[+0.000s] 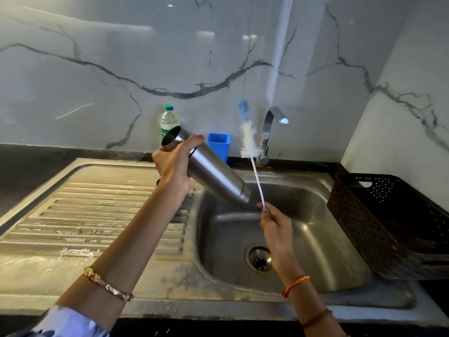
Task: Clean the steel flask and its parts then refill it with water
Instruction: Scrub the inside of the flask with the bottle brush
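My left hand (173, 164) grips the steel flask (213, 172) near its open mouth and holds it tilted, mouth up-left and base down-right, over the sink (315, 229). My right hand (274, 223) pinches the lower end of a long bottle brush (250, 147). The brush points upward, with white bristles and a blue tip, and is outside the flask, just right of it. No lid or other flask parts are visible.
A curved steel tap (269, 132) stands behind the sink, with no water running. A blue plastic cup (220, 145) and a clear bottle with a green cap (168, 121) stand by the marble wall. A dark perforated basket (393, 222) sits right; a ribbed drainboard (92, 215) lies left.
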